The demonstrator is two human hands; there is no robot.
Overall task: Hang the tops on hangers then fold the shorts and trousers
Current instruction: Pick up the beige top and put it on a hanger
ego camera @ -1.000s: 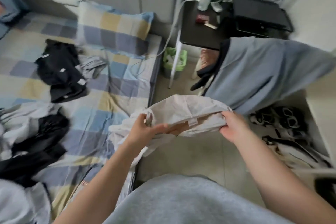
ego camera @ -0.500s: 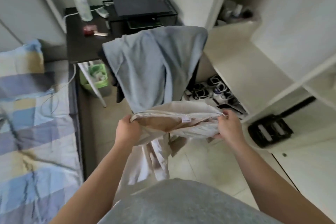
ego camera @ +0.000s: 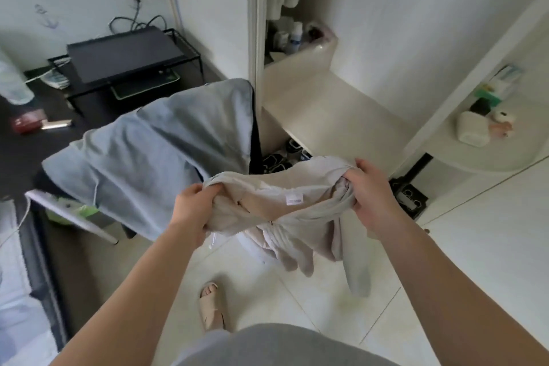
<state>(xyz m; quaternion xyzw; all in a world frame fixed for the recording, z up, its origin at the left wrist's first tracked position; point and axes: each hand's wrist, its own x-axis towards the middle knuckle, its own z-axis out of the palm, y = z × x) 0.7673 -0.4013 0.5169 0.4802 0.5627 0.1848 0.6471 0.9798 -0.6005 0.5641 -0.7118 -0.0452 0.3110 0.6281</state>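
Observation:
A beige garment (ego camera: 285,211) with a small white label inside its opening hangs in the air in front of me. My left hand (ego camera: 193,208) grips its left edge and my right hand (ego camera: 371,196) grips its bunched right edge, holding the opening stretched between them. The rest of the cloth dangles toward the tiled floor. I cannot tell whether it is a top or trousers. A grey-blue garment (ego camera: 154,151) lies draped over a chair just behind it. No hanger is in view.
A black desk (ego camera: 26,151) with a black shelf and devices stands at the left. White shelving (ego camera: 341,116) with shoes beneath it is ahead, and a shelf of small items at the right. The bed edge (ego camera: 17,276) runs along the left. My sandalled foot (ego camera: 212,306) stands on the tiles.
The view has swung right, away from the bed and its clothes, toward the chair and white shelves. Both hands still hold the beige garment, now lifted off the bed and hanging free.

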